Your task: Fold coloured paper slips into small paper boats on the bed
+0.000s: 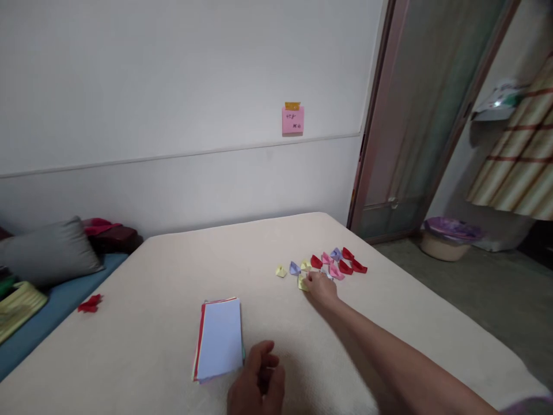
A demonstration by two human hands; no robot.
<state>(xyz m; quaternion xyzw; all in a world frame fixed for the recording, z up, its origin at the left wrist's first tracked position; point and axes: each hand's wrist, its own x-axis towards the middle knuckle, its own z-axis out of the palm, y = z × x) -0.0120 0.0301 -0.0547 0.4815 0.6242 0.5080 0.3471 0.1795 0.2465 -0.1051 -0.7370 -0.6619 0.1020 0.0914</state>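
Note:
My right hand reaches forward across the beige table to a cluster of small folded paper shapes in red, pink, lilac and yellow. Its fingers are curled on a yellow folded piece at the near edge of the cluster. My left hand rests near the bottom of the view with fingers loosely curled and nothing in it. Just left of it lies a stack of coloured paper sheets, pale blue on top.
A red folded paper piece lies off the table on a blue mat at left, near a grey pillow. A pink note is stuck on the wall. A door and a basin stand at right.

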